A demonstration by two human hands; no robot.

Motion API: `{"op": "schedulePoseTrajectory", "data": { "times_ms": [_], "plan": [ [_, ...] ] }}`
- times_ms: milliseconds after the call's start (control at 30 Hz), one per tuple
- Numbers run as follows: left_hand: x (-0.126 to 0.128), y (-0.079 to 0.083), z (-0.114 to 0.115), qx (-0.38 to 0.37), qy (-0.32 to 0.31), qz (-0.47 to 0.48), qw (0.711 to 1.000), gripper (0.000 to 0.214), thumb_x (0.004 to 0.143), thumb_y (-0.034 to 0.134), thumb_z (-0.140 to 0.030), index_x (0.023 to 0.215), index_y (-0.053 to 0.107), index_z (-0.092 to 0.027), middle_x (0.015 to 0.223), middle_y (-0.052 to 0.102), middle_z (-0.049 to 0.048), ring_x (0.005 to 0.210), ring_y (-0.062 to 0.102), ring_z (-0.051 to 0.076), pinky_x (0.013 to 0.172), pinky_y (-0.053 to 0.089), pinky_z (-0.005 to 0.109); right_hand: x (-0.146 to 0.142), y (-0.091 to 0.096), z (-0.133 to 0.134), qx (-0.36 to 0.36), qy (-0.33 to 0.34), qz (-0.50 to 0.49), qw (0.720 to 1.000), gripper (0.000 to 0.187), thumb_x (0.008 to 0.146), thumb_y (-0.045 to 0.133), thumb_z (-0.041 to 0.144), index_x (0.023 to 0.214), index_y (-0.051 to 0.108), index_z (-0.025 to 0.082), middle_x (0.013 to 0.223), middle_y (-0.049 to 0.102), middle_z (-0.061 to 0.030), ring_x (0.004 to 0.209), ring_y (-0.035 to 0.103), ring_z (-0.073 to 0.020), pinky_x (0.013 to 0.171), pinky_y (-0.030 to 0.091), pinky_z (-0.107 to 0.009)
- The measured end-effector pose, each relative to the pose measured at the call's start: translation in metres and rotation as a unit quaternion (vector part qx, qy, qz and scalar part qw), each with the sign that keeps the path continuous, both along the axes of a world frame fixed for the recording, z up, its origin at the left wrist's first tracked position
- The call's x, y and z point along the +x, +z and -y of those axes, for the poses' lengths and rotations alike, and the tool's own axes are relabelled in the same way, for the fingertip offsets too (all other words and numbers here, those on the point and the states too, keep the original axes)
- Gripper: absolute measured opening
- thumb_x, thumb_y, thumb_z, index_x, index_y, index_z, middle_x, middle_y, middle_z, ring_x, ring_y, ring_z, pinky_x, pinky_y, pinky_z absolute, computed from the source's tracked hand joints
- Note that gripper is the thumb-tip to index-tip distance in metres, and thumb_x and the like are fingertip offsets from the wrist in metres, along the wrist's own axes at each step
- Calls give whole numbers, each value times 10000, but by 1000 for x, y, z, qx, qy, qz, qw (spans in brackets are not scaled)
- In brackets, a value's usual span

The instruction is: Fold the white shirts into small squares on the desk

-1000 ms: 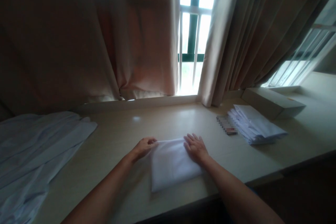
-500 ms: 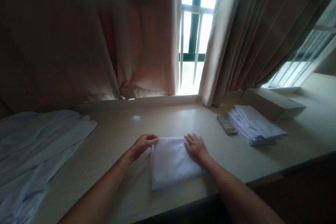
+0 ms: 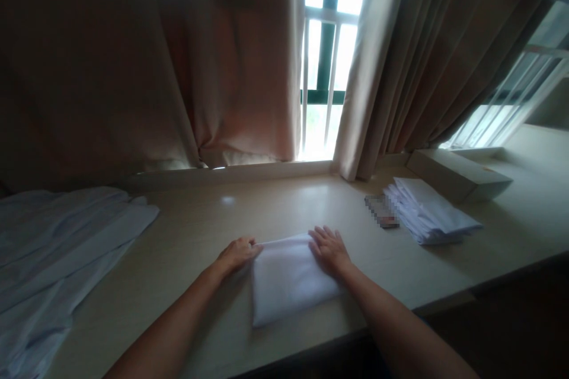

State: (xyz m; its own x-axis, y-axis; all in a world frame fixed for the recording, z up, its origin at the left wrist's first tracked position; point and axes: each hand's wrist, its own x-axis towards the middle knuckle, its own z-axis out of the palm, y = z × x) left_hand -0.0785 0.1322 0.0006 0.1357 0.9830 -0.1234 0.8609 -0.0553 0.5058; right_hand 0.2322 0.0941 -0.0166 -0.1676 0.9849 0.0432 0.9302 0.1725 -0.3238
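A folded white cloth (image 3: pixel 291 281) lies on the pale table in front of me, roughly four-sided. My left hand (image 3: pixel 237 253) is closed at its far left corner, thumb and fingers pinching the edge. Along the far edge the cloth is drawn taut and slightly raised on the left. My right hand (image 3: pixel 329 250) rests flat on the far right corner, fingers stretched out and a little spread. It covers that corner from view.
To the left spreads a heap of loose white cloth (image 3: pixel 89 231). On the right are a stack of folded white cloths (image 3: pixel 433 210), a blurred-out flat item (image 3: pixel 381 211) and a pale box (image 3: pixel 462 174). Curtains (image 3: pixel 249 83) hang behind the table (image 3: pixel 186 219).
My left hand has shifted slightly toward me and left, pulling the cloth's far left corner with it. My right hand stays pressed on the other corner.
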Motion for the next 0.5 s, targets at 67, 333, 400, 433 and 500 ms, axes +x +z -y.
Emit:
{"op": "schedulePoseTrajectory", "data": {
  "times_ms": [67, 333, 400, 433, 500],
  "plan": [
    [-1, -5, 1, -6, 8, -7, 1000, 356, 718, 543, -545, 743, 641, -204, 757, 665, 47, 739, 591, 190, 658, 363, 259, 0, -1, 0, 6, 3, 1, 1000, 485, 971, 259, 505, 1410, 402, 357, 1511, 336, 25, 1411, 202, -227, 1128, 70, -469],
    [-5, -8, 0, -4, 20, 15, 1000, 400, 688, 567, -579, 713, 659, -190, 732, 666, 48, 706, 588, 192, 623, 355, 266, 0, -3, -1, 16, 5, -4, 1000, 488, 970, 262, 516, 1408, 402, 354, 1510, 341, 14, 1406, 216, -235, 1124, 76, -477],
    [-6, -9, 2, -2, 24, 32, 999, 403, 692, 567, -579, 721, 660, -187, 727, 666, 40, 701, 592, 187, 618, 361, 261, 0, -2, -1, 10, 3, -1, 1000, 487, 970, 265, 514, 1411, 397, 356, 1515, 330, 19, 1410, 205, -233, 1126, 67, -473],
    [-6, -11, 4, 0, 29, 41, 999, 404, 693, 568, -577, 732, 662, -186, 728, 667, 36, 701, 595, 185, 616, 366, 257, -1, -2, -1, 7, 2, 1, 1000, 488, 970, 265, 513, 1414, 393, 357, 1517, 326, 20, 1412, 198, -232, 1127, 63, -471],
    [-6, -16, 7, 5, 48, 57, 997, 404, 689, 578, -570, 768, 664, -184, 734, 670, 31, 701, 601, 183, 612, 376, 253, -1, -2, -1, 2, 0, 4, 1000, 492, 970, 264, 512, 1419, 388, 354, 1519, 323, 19, 1414, 191, -230, 1128, 58, -468]
  ]
}}
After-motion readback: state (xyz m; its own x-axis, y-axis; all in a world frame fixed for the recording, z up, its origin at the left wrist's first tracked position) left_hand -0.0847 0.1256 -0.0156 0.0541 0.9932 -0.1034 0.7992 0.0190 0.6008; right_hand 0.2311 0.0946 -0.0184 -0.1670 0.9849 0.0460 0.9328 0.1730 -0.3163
